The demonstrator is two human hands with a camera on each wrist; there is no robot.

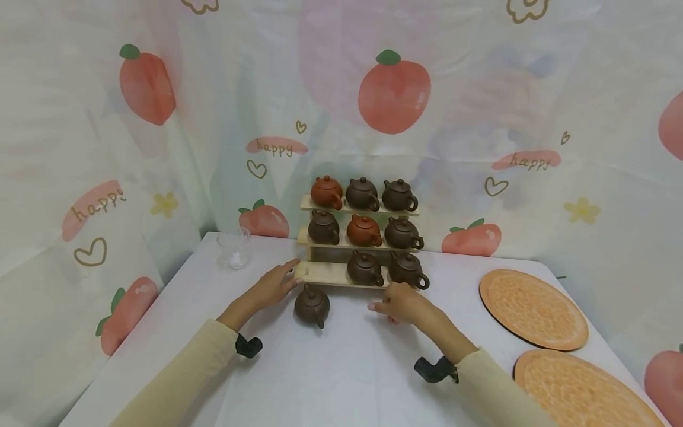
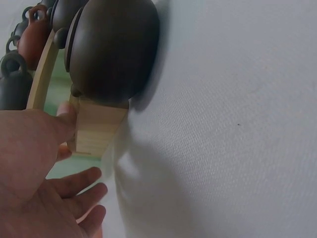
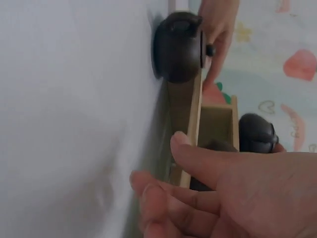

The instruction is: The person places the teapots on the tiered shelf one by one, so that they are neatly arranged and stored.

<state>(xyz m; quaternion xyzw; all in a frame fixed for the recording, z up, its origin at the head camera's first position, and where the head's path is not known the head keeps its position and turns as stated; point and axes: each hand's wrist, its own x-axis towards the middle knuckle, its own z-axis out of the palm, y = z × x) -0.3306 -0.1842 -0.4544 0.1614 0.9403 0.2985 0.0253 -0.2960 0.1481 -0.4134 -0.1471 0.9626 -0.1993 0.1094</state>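
Note:
A three-tier wooden shelf stands at the back of the white table and holds several dark brown and two red-orange teapots. The left spot of its bottom tier is bare. One dark brown teapot sits on the table in front of that spot, also seen in the left wrist view and the right wrist view. My left hand touches the left end of the bottom tier, fingers straight, thumb on the wood. My right hand rests on the table before the shelf's right half, fingers loosely extended, holding nothing.
A clear glass cup stands at the back left of the table. Two round orange mats lie on the right. A peach-print cloth hangs behind and at both sides. The table's left edge runs diagonally.

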